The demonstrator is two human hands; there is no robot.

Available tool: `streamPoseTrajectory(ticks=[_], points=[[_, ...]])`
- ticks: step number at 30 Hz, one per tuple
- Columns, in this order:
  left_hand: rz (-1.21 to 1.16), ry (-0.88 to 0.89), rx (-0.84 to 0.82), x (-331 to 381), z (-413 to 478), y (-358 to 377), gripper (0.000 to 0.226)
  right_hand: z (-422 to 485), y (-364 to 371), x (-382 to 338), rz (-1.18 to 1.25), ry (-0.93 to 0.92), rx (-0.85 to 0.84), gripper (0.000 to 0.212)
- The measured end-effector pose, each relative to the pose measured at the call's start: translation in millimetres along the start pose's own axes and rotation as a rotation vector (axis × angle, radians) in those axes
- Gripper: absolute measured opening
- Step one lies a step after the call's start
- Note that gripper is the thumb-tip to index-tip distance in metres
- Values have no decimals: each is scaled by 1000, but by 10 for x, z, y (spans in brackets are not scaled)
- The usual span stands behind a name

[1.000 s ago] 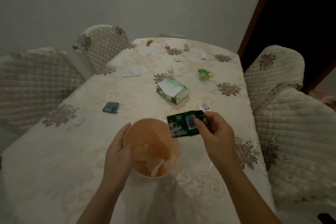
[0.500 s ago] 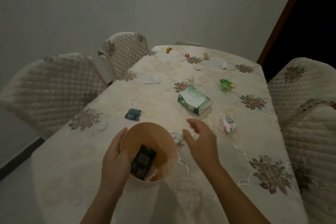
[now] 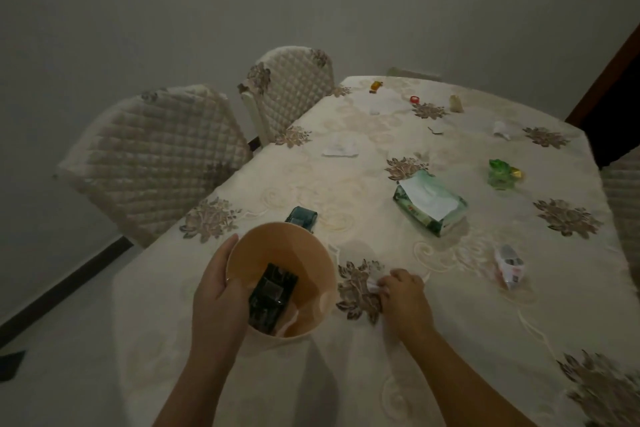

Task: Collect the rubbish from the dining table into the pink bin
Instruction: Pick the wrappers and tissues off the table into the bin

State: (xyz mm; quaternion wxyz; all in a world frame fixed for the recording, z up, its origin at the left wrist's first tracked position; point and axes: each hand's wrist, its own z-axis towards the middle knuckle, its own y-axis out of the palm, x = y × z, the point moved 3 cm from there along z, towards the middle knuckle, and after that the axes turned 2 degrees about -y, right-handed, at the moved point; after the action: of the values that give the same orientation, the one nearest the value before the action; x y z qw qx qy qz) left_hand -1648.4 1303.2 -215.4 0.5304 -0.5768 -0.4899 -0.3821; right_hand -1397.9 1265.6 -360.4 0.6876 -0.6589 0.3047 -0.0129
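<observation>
I see the counter point(image 3: 398, 225) under a cream cloth. My left grip point(image 3: 216, 302) clasps the pink bin point(image 3: 308, 253), mouth upward; inside lies a dark wrapper point(image 3: 272, 298), long axis running away from me. My right grip point(image 3: 403, 300), beside the bin, pinches a white scrap point(image 3: 373, 285).

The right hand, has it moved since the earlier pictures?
Yes. The right hand went from over the pink bin down to the tablecloth beside it, onto a white scrap.

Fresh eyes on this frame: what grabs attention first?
The pink bin, gripped at its rim by the left hand near the table's front edge, with a dark wrapper inside. Beside it, the right hand pinches a small white scrap. Farther back lies a green tissue pack.
</observation>
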Motion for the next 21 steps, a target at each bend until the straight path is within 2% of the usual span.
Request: streamPoseTrajectory(ticks=[5,8,11,13,16,19,21], points=[[-19,-12,-17,-5,4,14,56,-12,-215,-138,299,-46,209,16],[-33,-12,-10,-10,-36,25,54,-75,-635,-478,574,-106,357,26],[-57,-19,-15,-11,-120,35,54,-237,-1046,-966,775,-276,366,33],[-74,-25,-12,-22,-185,18,53,-389,-1172,-1283,737,-458,253,26],[-113,-34,-5,-42,-260,-31,49,-580,-1000,-1605,466,-702,33,25],[-138,-58,-3,-60,-274,-92,50,-597,-701,-1731,206,-810,-50,29],[-150,-70,2,-80,-226,-158,53,-556,-649,-1794,197,-810,-39,30]])
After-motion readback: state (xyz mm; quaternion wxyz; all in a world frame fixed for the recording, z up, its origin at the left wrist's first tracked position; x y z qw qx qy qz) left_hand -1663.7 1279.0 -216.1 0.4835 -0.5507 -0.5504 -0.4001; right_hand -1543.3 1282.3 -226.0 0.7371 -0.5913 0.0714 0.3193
